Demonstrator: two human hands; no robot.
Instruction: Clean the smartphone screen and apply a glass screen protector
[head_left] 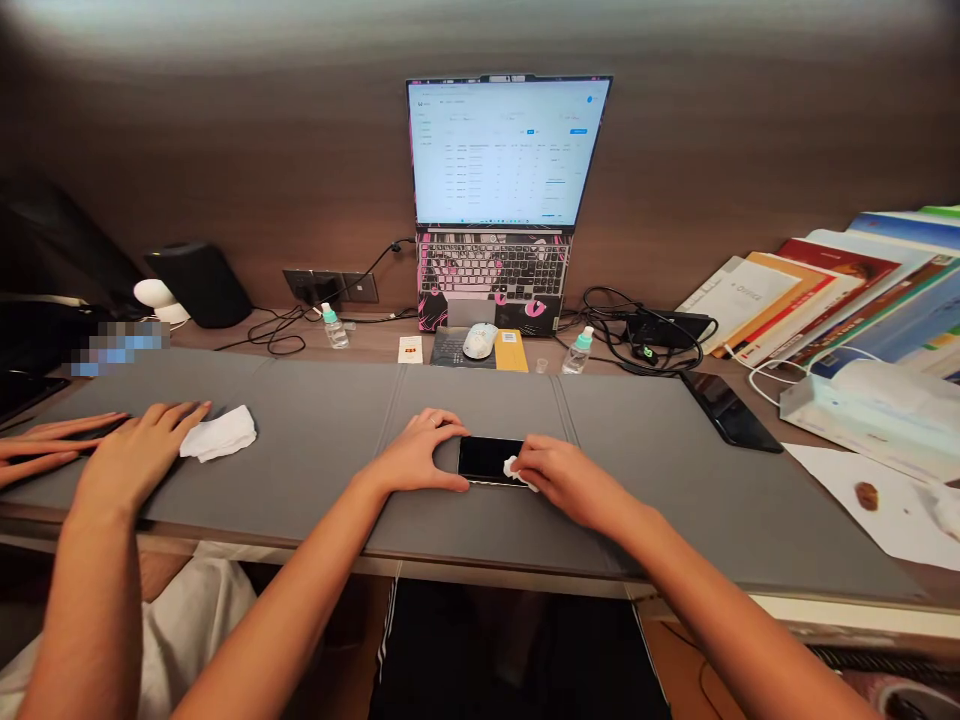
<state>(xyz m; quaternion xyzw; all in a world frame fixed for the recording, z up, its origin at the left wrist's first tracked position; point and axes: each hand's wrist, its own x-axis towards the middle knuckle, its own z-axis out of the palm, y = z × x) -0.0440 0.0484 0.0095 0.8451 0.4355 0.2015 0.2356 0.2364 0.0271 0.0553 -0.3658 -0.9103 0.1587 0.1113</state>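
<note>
A black phone (486,458) lies screen-up on the grey desk mat (330,440) in front of me. My left hand (417,452) grips the phone's left end, thumb below and fingers curled over the top edge. My right hand (559,476) pinches a small white wipe (514,469) and presses it on the right part of the screen. At the left, another person's hands (131,445) rest flat on the mat beside a crumpled white tissue (220,434).
An open laptop (499,200) stands at the back with a white mouse (479,340), two small bottles (335,327) and tangled cables (637,330). A second dark phone (729,410) lies at the right. Stacked books (840,290) and a white packet (870,410) fill the right side.
</note>
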